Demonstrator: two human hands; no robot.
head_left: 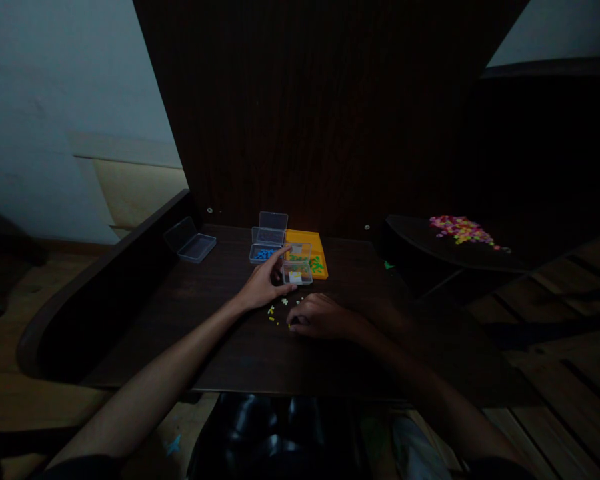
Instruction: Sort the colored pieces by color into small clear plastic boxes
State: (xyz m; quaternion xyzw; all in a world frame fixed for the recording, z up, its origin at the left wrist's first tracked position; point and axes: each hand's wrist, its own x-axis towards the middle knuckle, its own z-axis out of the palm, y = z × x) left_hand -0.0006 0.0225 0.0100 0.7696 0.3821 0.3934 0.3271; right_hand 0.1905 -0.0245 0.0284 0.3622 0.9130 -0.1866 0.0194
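My left hand (265, 281) curves its fingers and thumb around the left side of a small clear plastic box (307, 279), its lid tipped back. Inside that box lie a white slip and a few yellow bits. Just in front, small yellow pieces (271, 319) and pale pieces (285, 302) are scattered on the dark wooden desk (235, 363). My right hand (321, 316) rests low over the pieces with its fingers pinched together; whatever is between the fingertips is too small to make out. Behind the box, green pieces (318, 265) lie on a yellow-orange tray (305, 235).
An open clear box with blue pieces (264, 254) stands left of the tray. Farther left is another open clear box (199, 248). Pink and yellow pieces (463, 230) are heaped on the raised shelf at right. A green scrap (389, 265) lies near it. A tall dark panel (325, 113) rises behind.
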